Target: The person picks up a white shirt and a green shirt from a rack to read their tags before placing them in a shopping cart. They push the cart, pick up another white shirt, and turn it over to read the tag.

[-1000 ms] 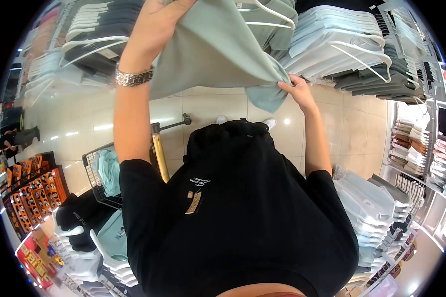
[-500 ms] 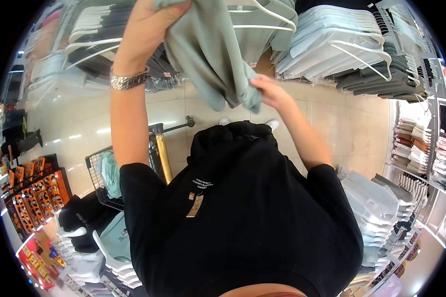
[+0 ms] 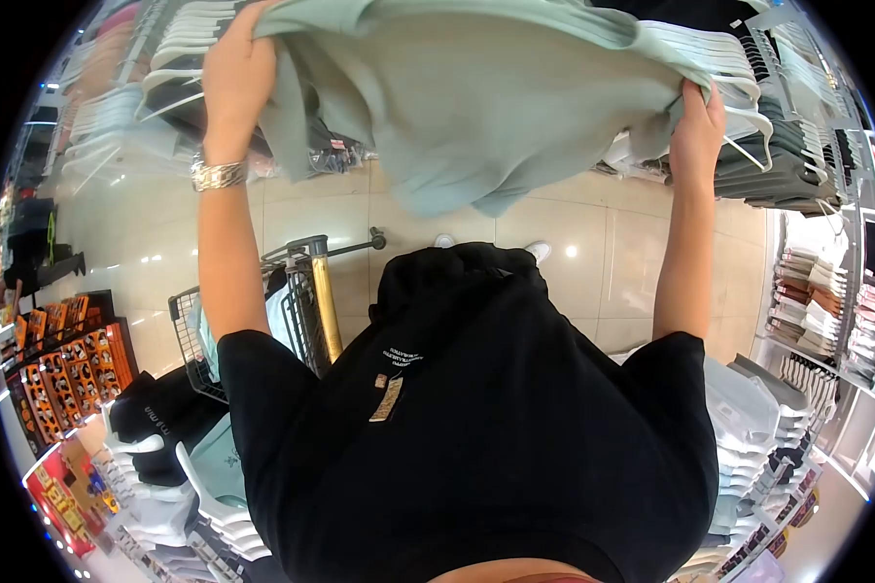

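Note:
A pale green shirt (image 3: 496,107) is stretched out wide in front of me, between my two hands. My left hand (image 3: 240,78) is closed on its left edge, fingers partly hidden behind the fabric. At the other end my right hand (image 3: 698,131) grips the upper right corner, thumb and fingers pressed around the cloth. The lower hem hangs loose above the tiled floor. Behind the shirt, white hangers (image 3: 705,58) show on a rack at the upper right.
A shopping cart (image 3: 301,311) with pale green cloth inside stands at my left. More white hangers (image 3: 180,58) line the rack at the upper left. Stacked folded clothes (image 3: 807,272) fill shelves at the right. An orange display (image 3: 73,389) stands at the far left. Floor tiles (image 3: 583,253) lie ahead.
The shirt has gone from bunched and hanging to spread wide. My right hand has moved right and up with its edge; my left hand has shifted slightly left and down.

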Action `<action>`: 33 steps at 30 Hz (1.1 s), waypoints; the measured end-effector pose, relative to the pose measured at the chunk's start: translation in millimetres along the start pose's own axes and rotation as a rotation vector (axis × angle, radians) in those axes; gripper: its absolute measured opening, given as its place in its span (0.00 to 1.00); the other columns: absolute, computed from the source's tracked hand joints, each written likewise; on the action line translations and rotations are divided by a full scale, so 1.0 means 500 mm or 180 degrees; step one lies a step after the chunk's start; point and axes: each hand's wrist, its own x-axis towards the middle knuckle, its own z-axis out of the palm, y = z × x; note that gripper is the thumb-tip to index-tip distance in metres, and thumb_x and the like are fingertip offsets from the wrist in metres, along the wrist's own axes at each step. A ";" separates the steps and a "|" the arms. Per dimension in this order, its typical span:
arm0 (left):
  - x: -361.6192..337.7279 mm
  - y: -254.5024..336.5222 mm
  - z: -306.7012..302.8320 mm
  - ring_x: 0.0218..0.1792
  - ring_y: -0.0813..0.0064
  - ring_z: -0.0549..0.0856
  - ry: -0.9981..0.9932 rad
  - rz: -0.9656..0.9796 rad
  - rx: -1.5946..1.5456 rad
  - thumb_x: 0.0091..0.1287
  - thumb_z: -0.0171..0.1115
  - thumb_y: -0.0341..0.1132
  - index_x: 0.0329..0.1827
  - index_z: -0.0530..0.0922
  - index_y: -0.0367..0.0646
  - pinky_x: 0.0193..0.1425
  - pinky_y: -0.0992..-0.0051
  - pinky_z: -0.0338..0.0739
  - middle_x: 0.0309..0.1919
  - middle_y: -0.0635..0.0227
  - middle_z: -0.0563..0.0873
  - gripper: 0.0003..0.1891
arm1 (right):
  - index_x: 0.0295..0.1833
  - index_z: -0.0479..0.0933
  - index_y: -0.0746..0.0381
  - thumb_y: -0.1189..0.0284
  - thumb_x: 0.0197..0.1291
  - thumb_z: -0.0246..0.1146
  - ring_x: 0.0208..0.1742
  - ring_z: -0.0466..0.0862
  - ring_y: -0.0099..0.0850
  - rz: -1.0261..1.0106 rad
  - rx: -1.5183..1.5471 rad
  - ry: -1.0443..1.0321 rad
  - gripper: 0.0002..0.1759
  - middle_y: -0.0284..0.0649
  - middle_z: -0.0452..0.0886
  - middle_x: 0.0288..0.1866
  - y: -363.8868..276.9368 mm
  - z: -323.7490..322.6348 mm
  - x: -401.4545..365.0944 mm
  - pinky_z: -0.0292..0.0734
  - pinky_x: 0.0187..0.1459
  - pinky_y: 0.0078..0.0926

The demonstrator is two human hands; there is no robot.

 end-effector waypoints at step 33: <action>-0.053 -0.090 0.042 0.41 0.84 0.76 -0.1129 -0.1284 -0.3111 0.66 0.46 0.31 0.49 0.73 0.35 0.48 0.82 0.70 0.40 0.71 0.80 0.13 | 0.53 0.70 0.68 0.70 0.61 0.52 0.47 0.77 0.28 0.1595 0.0561 -0.2112 0.17 0.39 0.78 0.47 0.101 -0.013 -0.010 0.72 0.49 0.27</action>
